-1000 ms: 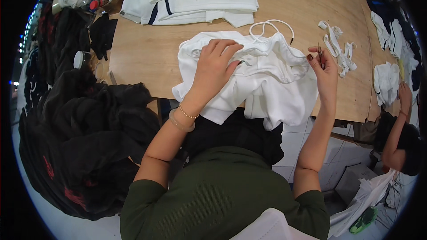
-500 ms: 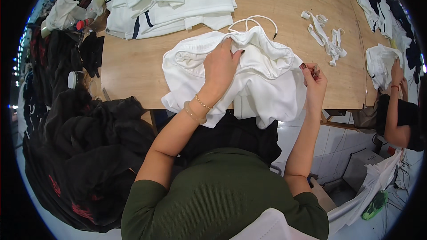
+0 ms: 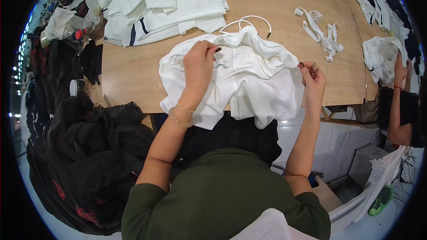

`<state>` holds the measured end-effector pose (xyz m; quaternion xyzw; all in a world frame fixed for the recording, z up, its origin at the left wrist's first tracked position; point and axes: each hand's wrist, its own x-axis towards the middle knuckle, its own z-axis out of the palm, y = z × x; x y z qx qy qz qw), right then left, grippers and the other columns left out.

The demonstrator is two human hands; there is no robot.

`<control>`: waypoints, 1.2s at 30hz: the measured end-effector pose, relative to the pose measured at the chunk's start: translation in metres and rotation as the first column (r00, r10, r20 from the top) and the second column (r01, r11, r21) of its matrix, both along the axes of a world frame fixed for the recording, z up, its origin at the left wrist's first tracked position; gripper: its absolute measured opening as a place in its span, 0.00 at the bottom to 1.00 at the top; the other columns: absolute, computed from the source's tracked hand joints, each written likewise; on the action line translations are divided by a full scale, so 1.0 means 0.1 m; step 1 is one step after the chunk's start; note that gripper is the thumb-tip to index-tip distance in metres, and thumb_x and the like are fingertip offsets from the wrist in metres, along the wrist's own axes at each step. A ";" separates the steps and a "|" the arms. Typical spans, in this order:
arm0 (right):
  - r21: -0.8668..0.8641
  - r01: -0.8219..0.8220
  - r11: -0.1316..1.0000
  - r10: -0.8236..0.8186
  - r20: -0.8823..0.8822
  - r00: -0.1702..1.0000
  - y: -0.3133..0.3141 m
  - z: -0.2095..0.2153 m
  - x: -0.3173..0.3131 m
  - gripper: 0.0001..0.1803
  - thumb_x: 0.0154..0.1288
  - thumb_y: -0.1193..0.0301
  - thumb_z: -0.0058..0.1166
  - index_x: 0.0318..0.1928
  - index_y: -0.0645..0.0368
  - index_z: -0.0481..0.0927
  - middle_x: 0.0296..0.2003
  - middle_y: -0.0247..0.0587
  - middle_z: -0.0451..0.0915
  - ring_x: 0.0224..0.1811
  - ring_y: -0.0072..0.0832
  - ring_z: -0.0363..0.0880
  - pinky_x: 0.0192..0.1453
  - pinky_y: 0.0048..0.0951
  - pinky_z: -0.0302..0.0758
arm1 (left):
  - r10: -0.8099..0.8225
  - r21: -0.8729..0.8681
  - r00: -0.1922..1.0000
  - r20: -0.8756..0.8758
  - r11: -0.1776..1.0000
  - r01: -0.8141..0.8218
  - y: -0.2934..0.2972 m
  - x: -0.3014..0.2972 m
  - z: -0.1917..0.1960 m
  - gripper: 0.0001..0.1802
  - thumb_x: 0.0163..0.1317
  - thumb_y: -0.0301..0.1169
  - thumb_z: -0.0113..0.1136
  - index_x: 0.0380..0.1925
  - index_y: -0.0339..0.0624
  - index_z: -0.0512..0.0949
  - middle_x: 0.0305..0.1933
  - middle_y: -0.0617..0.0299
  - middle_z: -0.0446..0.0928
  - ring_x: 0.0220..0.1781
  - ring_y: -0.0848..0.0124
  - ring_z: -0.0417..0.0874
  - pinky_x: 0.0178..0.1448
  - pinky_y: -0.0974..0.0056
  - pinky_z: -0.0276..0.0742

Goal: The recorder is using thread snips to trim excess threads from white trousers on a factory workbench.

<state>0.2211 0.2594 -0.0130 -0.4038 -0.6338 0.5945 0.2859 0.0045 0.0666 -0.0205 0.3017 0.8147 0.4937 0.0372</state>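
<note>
A white drawstring garment [image 3: 262, 93], apparently shorts or trousers, lies on the wooden table before me, its gathered waistband open. From the waistband's far side loops a white cord [image 3: 256, 17] with a dark tip. My left hand [image 3: 199, 62] is closed in a pinch over the left part of the waistband. Whatever its fingertips hold is too small to make out. Below them, a small printed mark [image 3: 221, 66] shows inside the garment. Beside the garment's right edge, my right hand [image 3: 315, 82] is closed round a small grey metal tool [image 3: 314, 67], mostly hidden by the fingers.
Folded white garments [image 3: 164, 9] are stacked at the far left, white strips [image 3: 322, 33] at the far right. Dark clothing [image 3: 89, 160] heaps up on my left. On the right, another person's hand [image 3: 400, 71] touches a white garment [image 3: 380, 55].
My left hand has moved left and back from the middle of the waistband, uncovering the printed mark inside. The right hand stays nearly in place with the small metal tool.
</note>
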 end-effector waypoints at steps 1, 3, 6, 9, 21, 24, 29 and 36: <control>-0.003 -0.005 1.000 0.005 -0.004 1.000 -0.01 0.01 -0.02 0.04 0.64 0.74 0.57 0.35 0.63 0.79 0.26 0.24 0.73 0.26 0.09 0.62 0.30 0.14 0.58 | 0.005 -0.003 1.000 -0.004 1.000 -0.005 -0.11 0.00 0.05 0.02 0.57 0.22 0.59 0.27 0.33 0.76 0.25 0.56 0.77 0.22 0.66 0.78 0.28 0.66 0.72; -0.016 0.009 1.000 -0.010 -0.025 1.000 -0.03 0.04 -0.07 0.04 0.63 0.73 0.57 0.35 0.62 0.79 0.25 0.21 0.72 0.24 0.09 0.56 0.26 0.15 0.52 | 0.001 0.018 0.992 0.129 1.000 -0.003 -0.28 0.01 0.09 0.03 0.59 0.21 0.58 0.28 0.31 0.77 0.25 0.56 0.78 0.21 0.71 0.78 0.27 0.69 0.72; -0.017 -0.037 0.999 0.036 -0.062 0.997 -0.05 0.09 -0.17 0.05 0.64 0.73 0.57 0.35 0.62 0.79 0.24 0.21 0.72 0.24 0.09 0.57 0.26 0.15 0.53 | -0.075 0.041 0.955 0.286 0.997 0.066 -0.51 0.13 0.18 0.03 0.61 0.19 0.55 0.29 0.30 0.75 0.22 0.59 0.77 0.21 0.76 0.76 0.27 0.71 0.71; -0.006 -0.045 0.999 0.045 -0.091 0.995 -0.05 0.17 -0.21 0.05 0.64 0.73 0.56 0.35 0.62 0.79 0.24 0.22 0.72 0.23 0.09 0.57 0.25 0.15 0.53 | -0.105 0.142 0.902 0.420 0.989 0.049 -0.80 0.17 0.29 0.04 0.64 0.19 0.48 0.34 0.33 0.73 0.25 0.64 0.73 0.24 0.78 0.74 0.29 0.73 0.71; 0.013 0.241 0.970 -0.242 0.027 0.970 0.15 0.17 0.18 0.07 0.66 0.71 0.52 0.38 0.62 0.81 0.21 0.21 0.66 0.19 0.10 0.52 0.23 0.16 0.47 | 0.578 -0.226 0.647 -0.497 0.633 -0.740 -2.35 -1.11 0.17 0.19 0.63 0.28 0.55 0.52 0.34 0.68 0.50 0.47 0.71 0.49 0.61 0.74 0.49 0.62 0.71; 0.104 0.028 0.994 -0.035 0.058 0.998 0.08 0.00 0.10 0.07 0.63 0.72 0.56 0.39 0.60 0.82 0.26 0.26 0.77 0.22 0.11 0.63 0.24 0.16 0.57 | 0.396 -0.165 0.635 -0.663 0.751 -0.640 -2.11 -0.92 0.07 0.29 0.59 0.27 0.58 0.61 0.39 0.64 0.63 0.43 0.61 0.65 0.53 0.62 0.64 0.58 0.63; 0.425 -0.363 0.829 0.115 0.507 0.855 -0.36 -0.01 -0.56 0.10 0.57 0.71 0.58 0.40 0.52 0.85 0.28 0.42 0.84 0.29 0.30 0.82 0.32 0.29 0.73 | 0.342 -0.204 0.829 -0.443 0.862 -0.464 -1.42 -0.57 -0.02 0.29 0.60 0.27 0.58 0.63 0.45 0.65 0.67 0.52 0.58 0.61 0.61 0.69 0.59 0.59 0.69; 0.325 -0.238 0.915 0.101 0.386 0.917 -0.08 -0.15 -0.39 0.08 0.59 0.73 0.55 0.38 0.59 0.83 0.27 0.43 0.83 0.27 0.30 0.80 0.33 0.29 0.74 | 0.366 -0.074 0.930 -0.044 0.927 -0.368 -1.32 -0.57 -0.02 0.18 0.62 0.28 0.56 0.53 0.43 0.75 0.66 0.54 0.61 0.60 0.64 0.71 0.54 0.63 0.72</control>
